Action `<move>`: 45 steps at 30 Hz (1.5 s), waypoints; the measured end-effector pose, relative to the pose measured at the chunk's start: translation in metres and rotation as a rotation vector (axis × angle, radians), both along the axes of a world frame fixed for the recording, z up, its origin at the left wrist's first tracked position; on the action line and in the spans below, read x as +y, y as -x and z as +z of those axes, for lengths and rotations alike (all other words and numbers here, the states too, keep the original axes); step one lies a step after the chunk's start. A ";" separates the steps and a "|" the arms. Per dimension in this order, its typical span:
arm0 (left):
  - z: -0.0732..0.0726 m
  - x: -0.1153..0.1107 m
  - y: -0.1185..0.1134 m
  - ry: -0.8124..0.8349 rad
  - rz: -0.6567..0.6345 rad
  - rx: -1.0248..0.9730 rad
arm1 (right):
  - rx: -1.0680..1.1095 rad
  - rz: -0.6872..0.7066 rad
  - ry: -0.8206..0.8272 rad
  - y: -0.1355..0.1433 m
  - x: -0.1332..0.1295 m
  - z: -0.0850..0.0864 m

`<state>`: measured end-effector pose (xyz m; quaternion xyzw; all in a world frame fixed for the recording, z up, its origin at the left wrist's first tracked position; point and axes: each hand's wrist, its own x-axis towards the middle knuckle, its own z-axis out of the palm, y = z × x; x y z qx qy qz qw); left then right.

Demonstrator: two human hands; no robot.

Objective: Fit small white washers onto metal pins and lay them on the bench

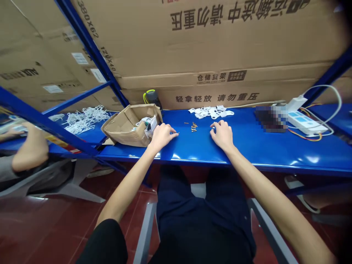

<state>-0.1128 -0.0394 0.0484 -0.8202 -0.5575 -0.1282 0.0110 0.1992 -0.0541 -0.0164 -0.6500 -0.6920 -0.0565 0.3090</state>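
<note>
My left hand [162,136] is beside the right end of an open cardboard box [123,128]. Its thumb and forefinger come together near a tiny item too small to name. On the blue tabletop, my right hand [222,135] has its fingers curled in a pinch; whatever is between the fingertips cannot be made out. Several small brass-coloured screws [194,127] lie loose between my two hands. Behind them is a spread of flat white plastic pieces [210,112] with holes. White and green bits [148,123] show inside the box.
A dark bottle [152,97] with a yellow-green loop stands behind the box. To the right are a white power strip [306,123], cables and a blurred dark object [269,119]. White cords [85,119] lie left of a blue post, near another person's arm [31,146].
</note>
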 end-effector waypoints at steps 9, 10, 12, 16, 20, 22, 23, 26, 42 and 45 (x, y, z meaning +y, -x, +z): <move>-0.018 -0.023 -0.058 -0.034 -0.137 0.056 | 0.032 0.433 -0.030 0.005 -0.009 0.009; -0.021 -0.024 -0.065 -0.015 -0.173 0.014 | 0.016 0.524 -0.019 0.006 -0.010 0.009; -0.026 -0.025 -0.078 0.015 -0.226 -0.059 | -0.014 0.637 0.014 0.007 -0.010 0.008; -0.030 -0.024 -0.090 0.032 -0.254 -0.110 | 0.009 0.656 0.053 0.005 -0.006 0.004; -0.020 -0.022 -0.076 0.018 -0.268 -0.034 | 0.035 0.652 0.072 0.002 -0.002 0.004; -0.014 -0.021 -0.063 0.012 -0.225 0.022 | 0.030 0.605 0.084 0.001 -0.001 0.005; -0.011 -0.020 -0.057 0.011 -0.191 0.047 | 0.025 0.568 0.092 0.001 -0.001 0.005; -0.008 -0.011 -0.043 -0.003 -0.077 0.090 | 0.011 0.433 0.107 -0.001 -0.001 0.006; -0.017 0.052 -0.057 -0.099 0.052 0.122 | -0.049 0.054 0.073 -0.007 -0.001 0.004; -0.011 0.050 -0.043 -0.119 0.081 0.050 | -0.039 0.051 0.037 -0.006 -0.002 0.004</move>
